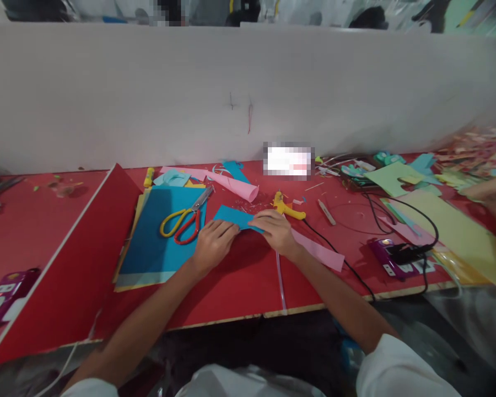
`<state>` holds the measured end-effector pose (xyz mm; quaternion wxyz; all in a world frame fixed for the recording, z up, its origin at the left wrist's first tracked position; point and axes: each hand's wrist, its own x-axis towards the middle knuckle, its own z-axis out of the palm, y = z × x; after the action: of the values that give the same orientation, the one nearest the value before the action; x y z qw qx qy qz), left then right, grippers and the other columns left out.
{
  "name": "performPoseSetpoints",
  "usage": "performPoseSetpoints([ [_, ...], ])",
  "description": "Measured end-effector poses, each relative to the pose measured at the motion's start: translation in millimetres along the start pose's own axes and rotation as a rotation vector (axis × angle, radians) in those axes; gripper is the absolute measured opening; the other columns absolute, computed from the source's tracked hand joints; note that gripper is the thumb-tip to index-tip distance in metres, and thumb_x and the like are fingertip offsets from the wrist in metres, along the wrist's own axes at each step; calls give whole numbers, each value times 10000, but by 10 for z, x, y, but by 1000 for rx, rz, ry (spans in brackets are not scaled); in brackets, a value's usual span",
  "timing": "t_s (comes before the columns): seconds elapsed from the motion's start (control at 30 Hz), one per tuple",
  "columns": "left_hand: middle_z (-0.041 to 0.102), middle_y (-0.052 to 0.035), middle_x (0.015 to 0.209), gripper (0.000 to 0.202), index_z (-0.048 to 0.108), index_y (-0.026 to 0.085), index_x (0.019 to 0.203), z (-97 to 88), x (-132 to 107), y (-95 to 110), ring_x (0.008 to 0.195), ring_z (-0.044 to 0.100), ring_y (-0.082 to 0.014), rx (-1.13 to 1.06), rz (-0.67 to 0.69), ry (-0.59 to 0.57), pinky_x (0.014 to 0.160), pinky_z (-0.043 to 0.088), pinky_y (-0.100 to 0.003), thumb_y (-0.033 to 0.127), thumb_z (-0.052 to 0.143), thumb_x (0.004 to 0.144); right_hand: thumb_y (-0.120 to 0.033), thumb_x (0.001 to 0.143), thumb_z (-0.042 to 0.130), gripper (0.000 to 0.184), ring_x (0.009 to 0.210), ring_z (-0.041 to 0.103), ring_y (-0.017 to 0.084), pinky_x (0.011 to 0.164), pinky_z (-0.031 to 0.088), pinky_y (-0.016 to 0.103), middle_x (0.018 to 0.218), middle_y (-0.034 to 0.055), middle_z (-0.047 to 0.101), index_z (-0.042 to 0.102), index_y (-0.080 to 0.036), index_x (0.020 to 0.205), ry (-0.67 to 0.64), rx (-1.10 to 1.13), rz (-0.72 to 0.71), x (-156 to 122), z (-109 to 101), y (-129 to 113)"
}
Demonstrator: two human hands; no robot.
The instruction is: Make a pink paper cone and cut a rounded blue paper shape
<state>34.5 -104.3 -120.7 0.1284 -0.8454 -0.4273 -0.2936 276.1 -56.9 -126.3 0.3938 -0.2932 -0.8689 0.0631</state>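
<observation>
A piece of blue paper (231, 214) is held between my two hands above the red table. My left hand (217, 242) is closed on its near left edge, fingers curled over it. My right hand (278, 230) grips the right end with its fingers bent. Left of my hands, scissors (186, 218) with one yellow and one red handle lie on a stack of blue sheets (149, 248). Just beyond my right hand rests a yellow glue gun (287, 207). A rolled pink paper (235, 186) lies behind the blue piece.
A red divider (78, 264) stands on the left. To the right are a cutter (326, 212), a purple power strip (397, 259) with black cables, and yellow-green sheets (458, 226). Another person's arm (490, 190) reaches in at the far right. A white wall (169, 99) rises behind.
</observation>
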Motion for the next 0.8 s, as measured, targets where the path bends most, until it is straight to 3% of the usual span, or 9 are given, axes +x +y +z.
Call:
performPoseSetpoints([
  [0.2,801,-76,965,310,746,194,968,87,-15,-328,909,733,-210,-85,-202,120,856,545,-346,225,463,1089,-443,1062,544,383,864,766,250,860,619,406,903,84,827,827,-216,939,385,65,264,10,-111,315],
  [0.37,765,-64,876,285,717,201,894,171,4,-452,841,709,-216,-280,-459,290,795,527,-328,342,534,1061,-556,963,654,381,832,751,252,775,593,367,883,70,811,817,-215,913,506,230,507,30,-100,414],
  [0.43,738,-50,824,311,700,202,884,181,8,-491,782,684,-204,-363,-565,306,746,509,-318,387,527,1063,-612,928,677,430,712,675,219,669,543,334,745,38,730,761,-209,803,562,314,612,36,-103,450],
  [0.53,702,-43,790,336,683,197,894,187,8,-519,717,647,-177,-498,-680,320,676,485,-293,432,517,1068,-678,908,670,533,549,446,146,518,378,283,579,-34,464,546,-233,643,669,453,760,31,-118,528],
  [0.63,740,-73,957,280,680,204,1143,197,28,-445,809,688,-181,-677,-641,307,703,521,-284,444,595,1025,-722,872,681,570,562,362,134,514,313,276,597,-48,378,457,-247,650,558,533,823,21,-96,590],
  [0.73,693,-144,1350,642,508,250,1499,210,64,-306,1111,716,-253,-883,-564,247,870,590,-350,461,725,933,-757,830,691,592,590,372,137,535,306,284,618,-34,409,474,-238,644,346,532,819,20,-20,612],
  [0.8,590,-162,1528,780,459,248,1561,229,75,-252,1326,633,-309,-904,-549,233,1054,559,-417,463,782,884,-770,828,677,610,588,362,136,537,288,289,610,-30,403,465,-235,623,275,502,793,22,36,621],
])
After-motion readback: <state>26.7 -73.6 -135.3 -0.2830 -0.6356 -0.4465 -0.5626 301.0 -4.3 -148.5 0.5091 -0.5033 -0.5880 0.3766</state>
